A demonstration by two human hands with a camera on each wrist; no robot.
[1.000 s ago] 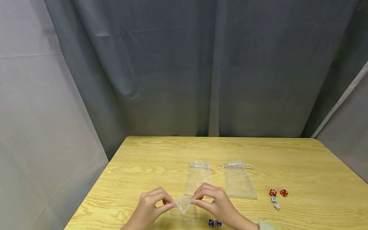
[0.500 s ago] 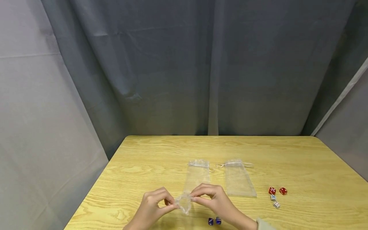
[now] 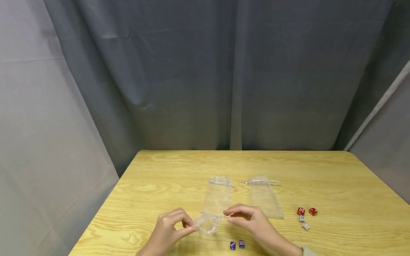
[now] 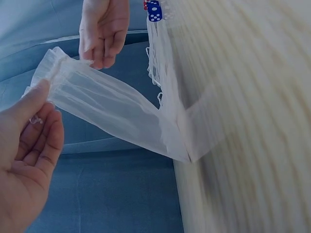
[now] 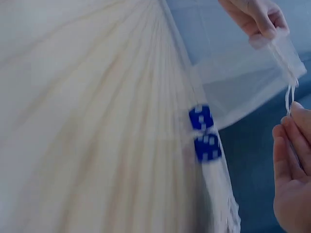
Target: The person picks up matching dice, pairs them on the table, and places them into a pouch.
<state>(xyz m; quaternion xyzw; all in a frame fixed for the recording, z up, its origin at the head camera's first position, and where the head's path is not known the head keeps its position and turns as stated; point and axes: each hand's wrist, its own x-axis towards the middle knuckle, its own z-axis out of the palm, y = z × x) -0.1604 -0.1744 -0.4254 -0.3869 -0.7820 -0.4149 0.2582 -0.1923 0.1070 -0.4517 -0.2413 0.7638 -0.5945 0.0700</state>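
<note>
A small sheer white drawstring pouch (image 3: 207, 224) hangs just above the wooden table (image 3: 160, 185) between my hands. My left hand (image 3: 192, 227) pinches one side of its mouth between thumb and fingers. My right hand (image 3: 228, 216) pinches the thin drawstring (image 5: 290, 97) a little to the right of the mouth. In the left wrist view the pouch (image 4: 107, 104) stretches from my left hand (image 4: 41, 94) toward the right hand (image 4: 104, 29). Two blue dice (image 3: 237, 244) lie on the table just in front of the right hand, and show as blue dice (image 5: 204, 132) in the right wrist view.
Two more sheer pouches (image 3: 217, 195) (image 3: 263, 195) lie flat behind my hands. Two red dice (image 3: 306, 211) and two white dice (image 3: 303, 222) sit at the right. Grey curtains hang close behind the table and at its left and right.
My right hand has moved to the right, away from the pouch mouth, drawing the string out. The left hand has stayed put, and the pouch sags lower between them.
</note>
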